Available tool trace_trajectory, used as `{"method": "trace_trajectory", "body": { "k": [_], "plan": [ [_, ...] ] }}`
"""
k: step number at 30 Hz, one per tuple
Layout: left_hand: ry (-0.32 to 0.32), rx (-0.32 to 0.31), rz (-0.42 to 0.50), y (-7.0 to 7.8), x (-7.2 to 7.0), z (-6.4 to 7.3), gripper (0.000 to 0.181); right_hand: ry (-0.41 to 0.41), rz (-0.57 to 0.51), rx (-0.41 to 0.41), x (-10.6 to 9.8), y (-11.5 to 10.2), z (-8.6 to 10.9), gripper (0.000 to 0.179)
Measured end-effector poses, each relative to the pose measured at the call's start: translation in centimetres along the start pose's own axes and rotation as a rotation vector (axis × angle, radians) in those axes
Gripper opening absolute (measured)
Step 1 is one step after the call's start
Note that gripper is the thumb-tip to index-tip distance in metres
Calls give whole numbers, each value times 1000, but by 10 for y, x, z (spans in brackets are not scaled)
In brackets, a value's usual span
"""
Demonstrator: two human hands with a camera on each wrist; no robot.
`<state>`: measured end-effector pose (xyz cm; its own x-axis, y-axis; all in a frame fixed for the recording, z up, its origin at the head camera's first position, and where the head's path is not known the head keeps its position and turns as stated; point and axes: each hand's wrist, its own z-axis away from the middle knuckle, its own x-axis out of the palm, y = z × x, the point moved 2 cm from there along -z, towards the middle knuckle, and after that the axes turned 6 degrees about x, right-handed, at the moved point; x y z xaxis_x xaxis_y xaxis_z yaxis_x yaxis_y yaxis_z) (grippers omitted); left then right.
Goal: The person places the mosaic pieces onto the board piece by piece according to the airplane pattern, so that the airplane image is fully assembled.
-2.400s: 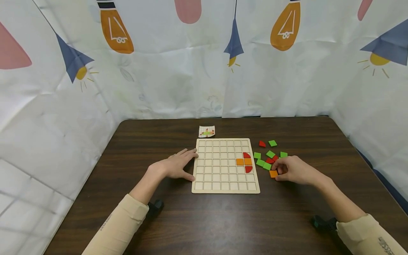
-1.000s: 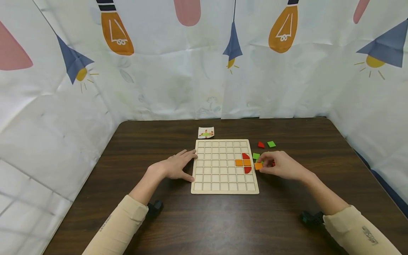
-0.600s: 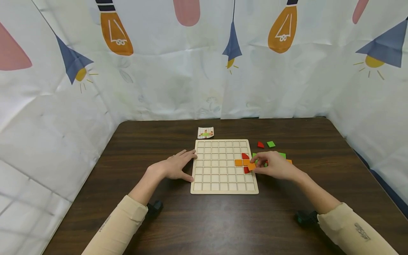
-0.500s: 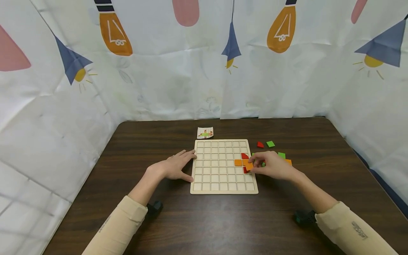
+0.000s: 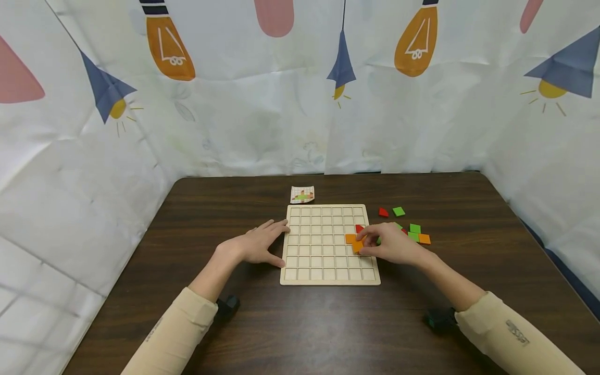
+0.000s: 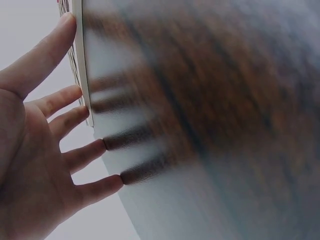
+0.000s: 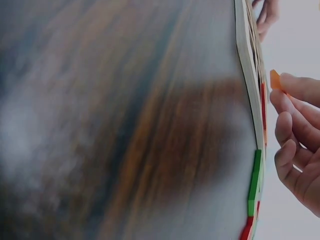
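A wooden grid board (image 5: 319,260) lies flat on the table in the head view. Its left edge is touched by my left hand (image 5: 258,243), fingers spread and straight; the left wrist view shows the thumb (image 6: 55,42) and two fingertips at the rim. Between thumb and finger, my right hand (image 5: 391,244) pinches an orange square tile (image 5: 358,246) over the board's right side. In the right wrist view that orange tile (image 7: 275,80) is tilted and raised off the board. Another orange tile (image 5: 350,238) and a red quarter-round tile (image 5: 359,228) sit in cells, partly covered by the hand.
Right of the board lie loose tiles: a red one (image 5: 383,212), a green one (image 5: 398,211), several more green, and an orange one (image 5: 424,239). Behind the board is a small pattern card (image 5: 302,195). A printed curtain (image 5: 262,120) hangs around the dark table (image 5: 319,328).
From the loose pile, my right hand has carried an orange square tile leftward over the board's right cells. The left hand has stayed at the board's left edge.
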<state>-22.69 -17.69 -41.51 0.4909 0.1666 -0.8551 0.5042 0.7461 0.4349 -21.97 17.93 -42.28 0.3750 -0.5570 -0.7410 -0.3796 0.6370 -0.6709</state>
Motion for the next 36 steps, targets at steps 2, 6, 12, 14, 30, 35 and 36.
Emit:
{"method": "trace_trajectory", "body": {
  "k": [2, 6, 12, 14, 30, 35, 36],
  "plan": [
    [1, -2, -1, 0, 0, 0, 90, -4, 1, -4, 2, -1, -2, 26],
    [0, -6, -2, 0, 0, -1, 90, -16, -5, -4, 6, -3, -5, 26],
    [-4, -7, -3, 0, 1, -1, 90, -32, -9, -26, 10, -4, -10, 22],
    [-3, -12, -2, 0, 0, -1, 90, -39, -9, -33, 11, -5, -11, 22],
    [0, -35, 17, 3, 0, -3, 86, -64, 33, -18, 9, -6, -11, 16],
    [1, -35, 21, 2, 0, -3, 86, -59, 61, -19, 10, -6, -12, 14],
    [2, -35, 22, 2, 1, -3, 86, -59, 60, -20, 10, -6, -12, 14]
  ]
}}
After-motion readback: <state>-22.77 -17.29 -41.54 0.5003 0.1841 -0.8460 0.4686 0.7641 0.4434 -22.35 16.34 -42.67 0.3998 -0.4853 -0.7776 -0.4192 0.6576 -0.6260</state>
